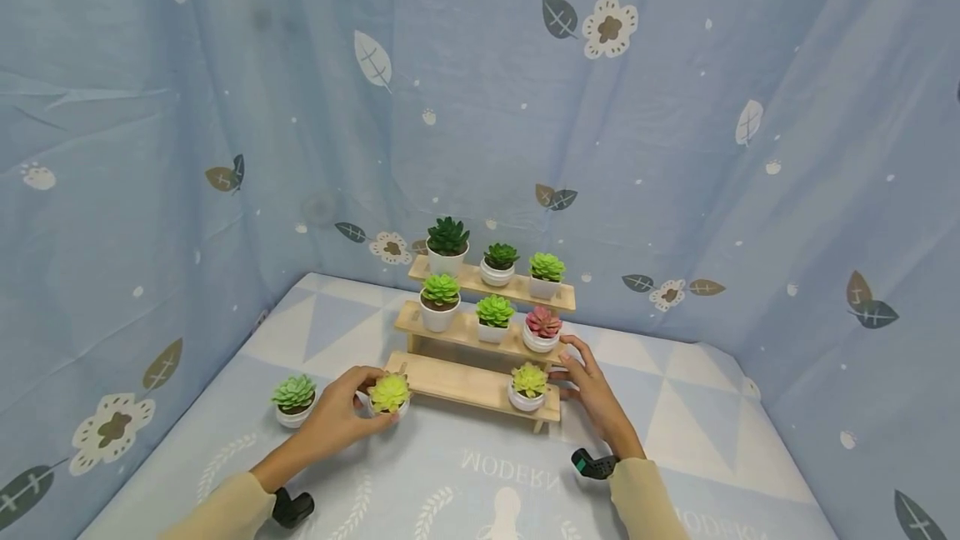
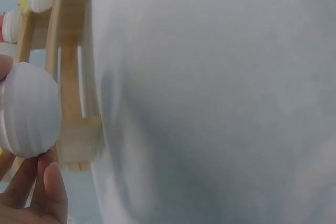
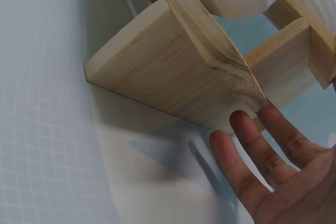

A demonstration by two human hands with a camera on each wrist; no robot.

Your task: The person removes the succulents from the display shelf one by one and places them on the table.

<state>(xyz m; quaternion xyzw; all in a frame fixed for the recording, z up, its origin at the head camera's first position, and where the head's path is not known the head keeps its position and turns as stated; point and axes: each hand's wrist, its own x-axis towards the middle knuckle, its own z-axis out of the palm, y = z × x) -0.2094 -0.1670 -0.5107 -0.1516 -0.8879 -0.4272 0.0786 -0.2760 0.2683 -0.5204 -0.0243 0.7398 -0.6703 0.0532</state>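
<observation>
Yellow-green succulent (image 1: 389, 392): white ribbed pot, raised off the cloth (image 1: 450, 457), just beside the left end of the lower tier (image 1: 457, 383).
Left hand (image 1: 333, 417): thumb and fingers curled about that pot, gripping its sides.
Right hand (image 1: 594, 398): fingers parted, loosely bent, one fingertip touching the right end of the wooden stand (image 3: 147, 59).
Lower tier, right end: second yellow-green plant (image 1: 528, 380), white pot.
Middle tier (image 1: 465, 328): two bright green succulents (image 1: 441, 288); one pink-red succulent (image 1: 543, 322), right.
Top tier (image 1: 474, 278): three green succulents (image 1: 447, 236), white pots.
Cloth, left: pale green succulent (image 1: 293, 392), near the left hand.
</observation>
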